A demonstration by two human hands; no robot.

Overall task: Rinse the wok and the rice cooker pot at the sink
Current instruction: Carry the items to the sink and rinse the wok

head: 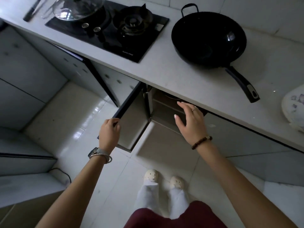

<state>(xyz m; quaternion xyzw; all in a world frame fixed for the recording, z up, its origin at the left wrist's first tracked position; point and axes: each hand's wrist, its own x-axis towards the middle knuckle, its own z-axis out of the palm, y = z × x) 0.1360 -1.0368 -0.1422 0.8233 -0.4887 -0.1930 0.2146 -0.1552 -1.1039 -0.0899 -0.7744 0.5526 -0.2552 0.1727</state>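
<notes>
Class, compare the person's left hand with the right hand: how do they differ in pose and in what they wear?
The left hand grips the edge of the open cabinet door; the right hand is spread, holding nothing. The left wrist carries a watch and bangle; the right wrist a bead bracelet, plus a ring on one finger. Both reach below the countertop.

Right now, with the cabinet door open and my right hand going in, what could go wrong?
1. The wok has its handle pointing toward the front edge of the counter, near where your right hand reaches in; pulling back up could knock it.
2. Your left hand grips the open cabinet door by its edge; swinging it shut could pinch fingers or strike your right arm.
</notes>
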